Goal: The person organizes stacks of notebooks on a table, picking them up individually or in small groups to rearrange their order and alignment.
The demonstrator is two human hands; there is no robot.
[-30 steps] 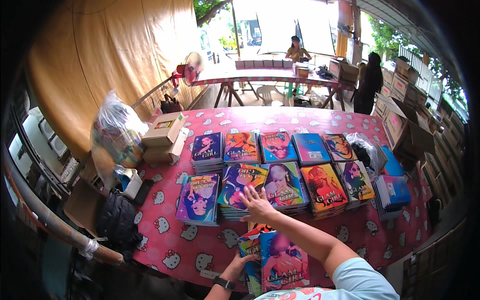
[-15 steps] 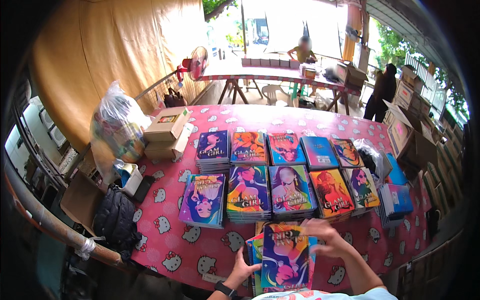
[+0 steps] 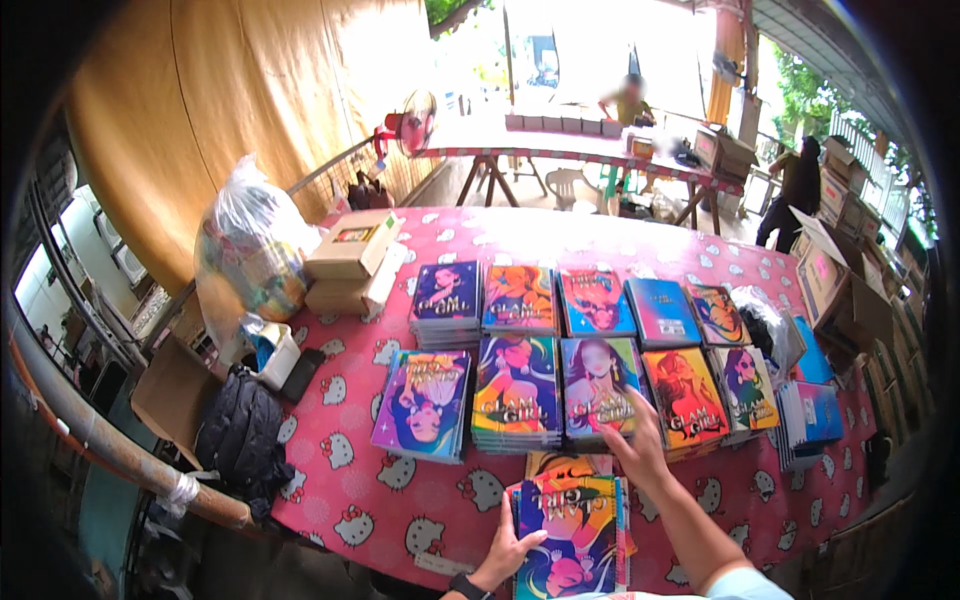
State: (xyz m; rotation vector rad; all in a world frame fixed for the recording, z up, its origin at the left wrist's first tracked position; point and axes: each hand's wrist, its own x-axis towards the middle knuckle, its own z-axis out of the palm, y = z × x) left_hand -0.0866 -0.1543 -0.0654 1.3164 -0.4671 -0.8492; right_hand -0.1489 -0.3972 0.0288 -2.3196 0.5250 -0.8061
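Close to my body at the near table edge is a small pile of spiral notebooks (image 3: 570, 520) with bright illustrated covers, its top one dark blue and orange. My left hand (image 3: 515, 548) grips the pile's left side, thumb lying over the top cover. My right hand (image 3: 640, 450) reaches past it to the near right corner of a notebook stack (image 3: 598, 375) with a green and purple cover. Its thumb and fingers are apart at that corner; whether they touch the cover is hard to tell. Beside it are a stack with a blue, yellow-edged cover (image 3: 515, 385) and a red-orange stack (image 3: 682, 385).
More notebook stacks (image 3: 445, 290) fill two rows on the pink cat-print table (image 3: 340, 490). At left are cardboard boxes (image 3: 350, 250), a stuffed plastic bag (image 3: 250, 250) and a black backpack (image 3: 240, 430). Open cartons (image 3: 840, 270) stand at right. Two people are farther back.
My right hand has left the near pile and moved forward to the green-purple stack. The pile's top notebook now lies lower and flatter. The whole view has shifted slightly.
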